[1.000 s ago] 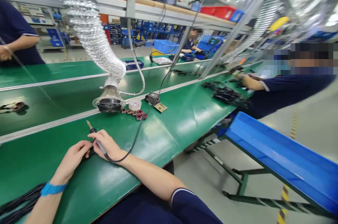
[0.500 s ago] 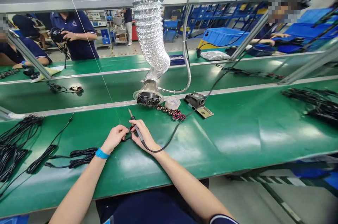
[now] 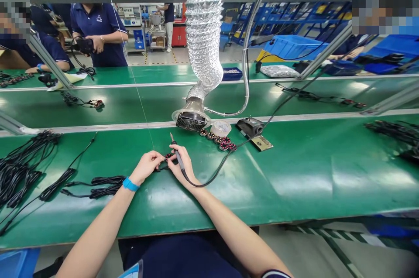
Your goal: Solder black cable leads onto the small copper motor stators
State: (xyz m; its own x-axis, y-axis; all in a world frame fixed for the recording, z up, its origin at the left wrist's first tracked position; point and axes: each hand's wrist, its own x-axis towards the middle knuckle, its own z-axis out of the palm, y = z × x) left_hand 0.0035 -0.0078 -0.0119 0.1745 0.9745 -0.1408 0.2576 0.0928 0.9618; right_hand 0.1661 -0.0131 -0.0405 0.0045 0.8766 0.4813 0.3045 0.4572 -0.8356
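Note:
My right hand (image 3: 181, 166) is closed around a soldering iron (image 3: 179, 158), its tip pointing up and away from me. The thumb and fingertips of that hand also reach the side of a small round red-and-black coil part (image 3: 168, 156). From the other side, my left hand (image 3: 147, 166), with a blue wristband, pinches at the part's edge. Its fingers partly hide the part and any thin wires there. A short stretch of black cable (image 3: 161, 168) shows just below the fingertips. Beyond the hands, several similar round coil parts (image 3: 218, 139) lie in a cluster.
A fume extractor hood (image 3: 191, 120) hangs from a silver duct behind the hands. Beside it are a clear tape-like roll (image 3: 221, 128) and an iron stand (image 3: 250, 127). Black cable bundles (image 3: 22, 173) lie left, more (image 3: 396, 134) right. The iron's cord (image 3: 225, 160) crosses the bench. Co-workers sit opposite.
The view has shifted, so the bench things appear farther right. My hands stay together at the coil part, which shows a little more between the fingertips. The soldering iron is still in my right hand.

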